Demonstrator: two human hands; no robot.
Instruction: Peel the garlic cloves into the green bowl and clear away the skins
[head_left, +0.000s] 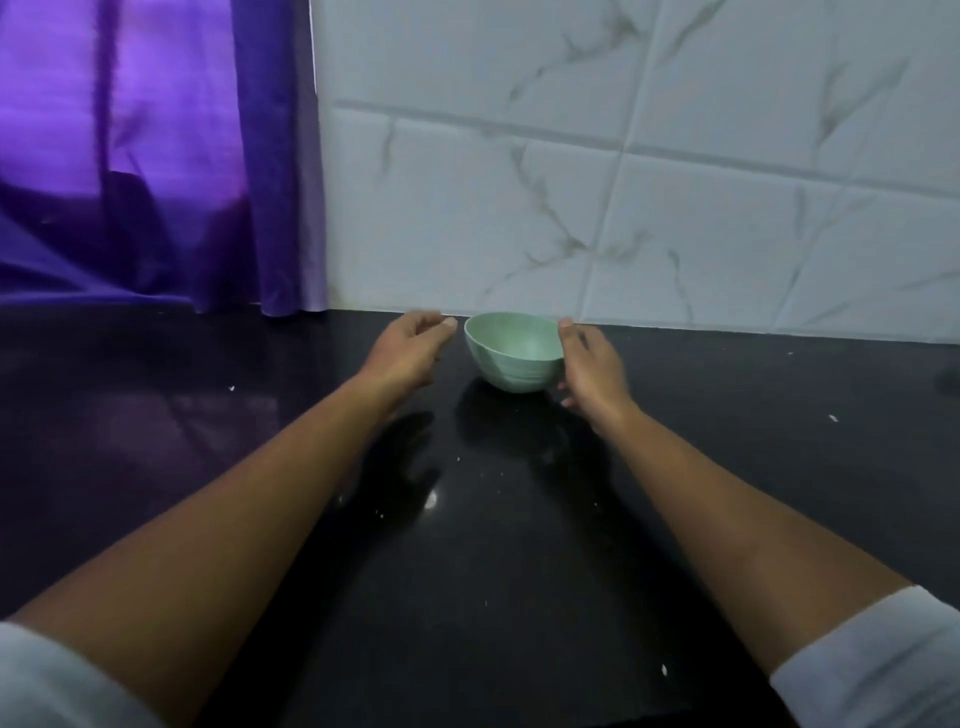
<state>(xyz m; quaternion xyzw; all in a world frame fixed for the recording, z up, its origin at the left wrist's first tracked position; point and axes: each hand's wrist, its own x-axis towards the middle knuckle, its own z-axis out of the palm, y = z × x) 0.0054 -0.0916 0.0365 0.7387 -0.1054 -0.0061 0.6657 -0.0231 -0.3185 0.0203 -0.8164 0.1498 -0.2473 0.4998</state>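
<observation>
Green bowl (511, 358) tilted — right hand (592, 364) gripping its side, left hand (410, 353) relaxed alongside

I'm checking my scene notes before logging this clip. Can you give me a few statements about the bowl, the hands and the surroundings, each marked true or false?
1. The green bowl sits on a black counter close to the tiled wall. True.
2. The left hand grips the bowl's rim. False: it is beside the bowl with a small gap. The right hand holds the bowl's side.
3. A purple curtain hangs at the left. True.
4. The bowl is heaped with peeled garlic cloves. False: no cloves show in the visible part of its inside.
5. Small white flecks lie scattered on the counter. True.
</observation>
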